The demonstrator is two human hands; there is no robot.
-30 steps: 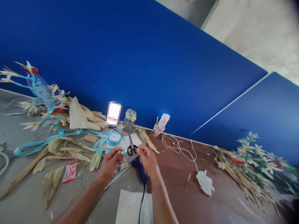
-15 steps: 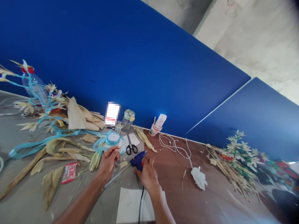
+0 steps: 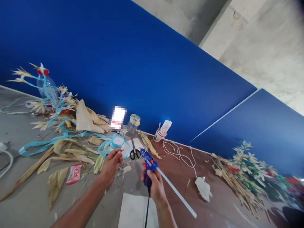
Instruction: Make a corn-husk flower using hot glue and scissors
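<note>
A blue hot glue gun [image 3: 149, 163] is gripped in my right hand [image 3: 155, 183], its nozzle toward the far left. From its back a long pale glue stick [image 3: 178, 191] runs down to the right, and a black cord hangs below. My left hand [image 3: 113, 164] is closed in a pinch beside the spool of light blue ribbon [image 3: 117, 142]; whatever lies between its fingertips is too small to make out. Black-handled scissors [image 3: 135, 153] rest between the two hands, just beyond the gun. White paper [image 3: 134, 210] lies under the cord.
Dry corn husks [image 3: 68, 155] and a red packet [image 3: 74, 174] lie at left, with a bottle [image 3: 47, 85] behind. A jar [image 3: 133, 123] and a paper cup [image 3: 160, 134] stand by the blue partition [image 3: 142, 63]. A white cable [image 3: 180, 155] and artificial flowers [image 3: 247, 158] are at right.
My right hand has lifted the glue gun off the table and turned it, so its glue stick now points down to the right. My left hand keeps its pinch. The view has shifted slightly.
</note>
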